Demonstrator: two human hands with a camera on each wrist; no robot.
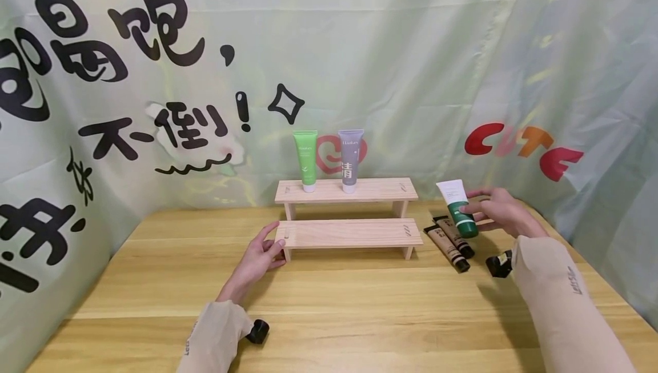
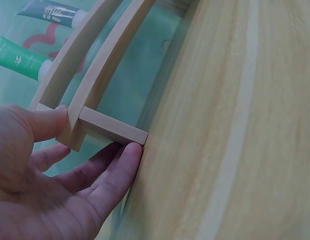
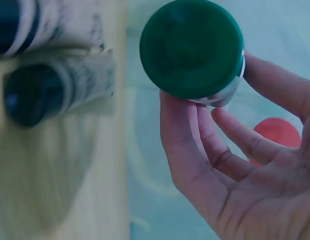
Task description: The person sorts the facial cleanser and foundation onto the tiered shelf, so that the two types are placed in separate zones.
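My right hand [image 1: 501,213] holds a white and dark green squeeze tube [image 1: 454,204] between thumb and fingers, tilted with its cap downward, above the table. In the right wrist view the tube's round green cap [image 3: 192,47] faces the camera. Just below it two brown tubes with black caps [image 1: 446,247] lie side by side. My left hand [image 1: 259,253] grips the left end of the two-step wooden stand [image 1: 349,233], thumb on the lower shelf and fingers by its leg [image 2: 112,125]. On the upper shelf a green tube [image 1: 307,159] and a purple-grey tube [image 1: 350,159] stand on their caps.
The wooden table [image 1: 360,316] carries the stand near its back edge. A pale green cloth [image 1: 401,64] with printed lettering hangs behind and at the sides. Black wrist-worn cameras [image 1: 258,332] jut from both sleeves.
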